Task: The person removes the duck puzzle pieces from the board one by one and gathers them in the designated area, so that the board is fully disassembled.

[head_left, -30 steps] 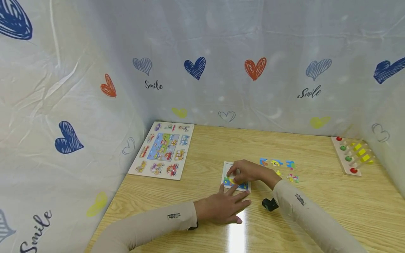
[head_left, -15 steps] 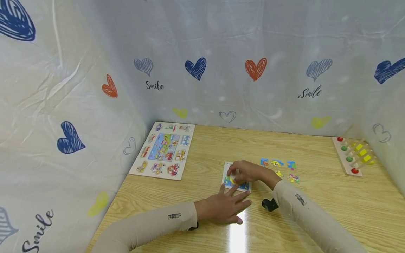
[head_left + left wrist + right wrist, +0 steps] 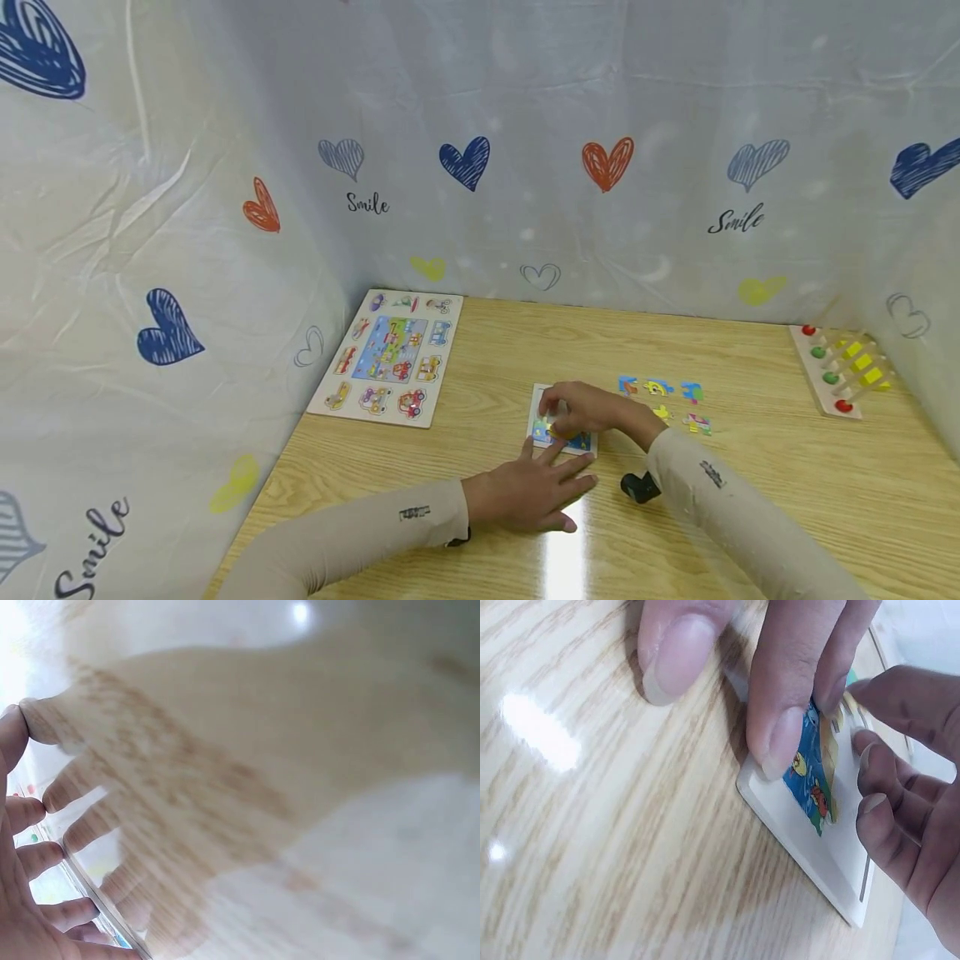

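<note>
A small white puzzle tray (image 3: 534,408) lies on the wooden table, with fitted pieces (image 3: 814,776) showing a blue sea picture in its near part. My left hand (image 3: 525,496) lies with fingers spread, its fingertips resting on the tray's near edge; the left wrist view shows mostly its palm side (image 3: 22,877). Over the tray, my right hand (image 3: 588,406) has its thumb and fingers bent down, pinching a partly hidden yellow and green puzzle piece (image 3: 849,712). The fingers cover most of that piece, so its outline is hard to see.
Several loose puzzle pieces (image 3: 657,387) lie right of the tray. A larger vehicle picture board (image 3: 442,400) is at the back left. At the far right stands a pegged wooden board (image 3: 817,387) with red and green balls, beside yellow blocks (image 3: 864,362). A patterned curtain (image 3: 540,217) bounds the table.
Both hands keep nearly the same place and pose. The piece at the tray's left looks paler under the right fingers now. The head view has shifted very slightly.
</note>
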Demonstrator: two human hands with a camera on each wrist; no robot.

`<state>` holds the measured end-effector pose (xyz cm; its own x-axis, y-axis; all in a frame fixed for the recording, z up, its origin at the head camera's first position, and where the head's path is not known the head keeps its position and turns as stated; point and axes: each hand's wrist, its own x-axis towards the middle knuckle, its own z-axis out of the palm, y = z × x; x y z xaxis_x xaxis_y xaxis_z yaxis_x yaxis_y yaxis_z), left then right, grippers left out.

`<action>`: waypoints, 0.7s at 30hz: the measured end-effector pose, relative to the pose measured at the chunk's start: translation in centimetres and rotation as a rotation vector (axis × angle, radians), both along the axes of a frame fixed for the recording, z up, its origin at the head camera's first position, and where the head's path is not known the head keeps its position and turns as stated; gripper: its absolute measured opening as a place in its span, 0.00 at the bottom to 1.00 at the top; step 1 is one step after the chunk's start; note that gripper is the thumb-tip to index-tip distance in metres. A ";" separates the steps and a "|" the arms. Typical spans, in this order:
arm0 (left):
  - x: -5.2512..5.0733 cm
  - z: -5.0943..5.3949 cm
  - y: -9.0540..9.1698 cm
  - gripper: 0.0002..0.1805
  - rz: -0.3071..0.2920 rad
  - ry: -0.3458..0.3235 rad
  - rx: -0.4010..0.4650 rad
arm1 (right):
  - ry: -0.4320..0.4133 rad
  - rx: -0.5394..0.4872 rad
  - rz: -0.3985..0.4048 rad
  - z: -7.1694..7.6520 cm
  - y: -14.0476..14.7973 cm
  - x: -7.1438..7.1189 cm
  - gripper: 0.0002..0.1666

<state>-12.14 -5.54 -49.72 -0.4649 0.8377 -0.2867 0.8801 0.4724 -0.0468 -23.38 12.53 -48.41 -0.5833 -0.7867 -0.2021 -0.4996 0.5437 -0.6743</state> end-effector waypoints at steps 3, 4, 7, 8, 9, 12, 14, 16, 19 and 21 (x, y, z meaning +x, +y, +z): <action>0.1 0.0 0.0 0.39 0.005 -0.008 0.001 | 0.008 -0.011 0.002 -0.1 -0.2 0.1 0.06; 0.1 0.0 0.0 0.39 0.007 -0.010 0.002 | 0.010 -0.014 0.000 -0.1 -0.2 0.2 0.05; 0.0 0.0 0.0 0.38 0.009 -0.013 0.008 | 0.027 -0.012 -0.007 -0.3 -0.3 0.2 0.07; 0.0 -0.1 0.0 0.38 0.010 -0.015 0.010 | 0.030 -0.008 -0.012 -0.3 -0.2 0.1 0.08; 0.0 -0.1 0.0 0.38 0.007 -0.011 0.009 | 0.033 0.000 -0.017 -0.3 -0.2 0.1 0.10; 0.0 -0.1 0.0 0.38 0.000 0.002 0.007 | 0.041 0.029 -0.031 -0.2 -0.1 0.1 0.12; 0.0 -0.2 0.0 0.38 -0.005 0.013 0.004 | 0.042 0.044 -0.034 0.0 0.0 0.1 0.12; 0.0 -0.2 0.0 0.38 -0.008 0.025 0.001 | 0.049 0.054 -0.033 0.1 0.1 0.1 0.12; 0.0 -0.3 0.1 0.38 -0.007 0.032 0.000 | 0.059 0.061 -0.026 0.2 0.1 0.0 0.11; 0.0 -0.3 0.1 0.38 -0.006 0.031 0.003 | 0.063 0.068 -0.026 0.3 0.1 0.0 0.10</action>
<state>-12.15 -5.48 -49.99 -0.4689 0.8411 -0.2696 0.8809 0.4677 -0.0729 -23.42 12.58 -48.11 -0.6168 -0.7567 -0.2166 -0.5251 0.6006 -0.6029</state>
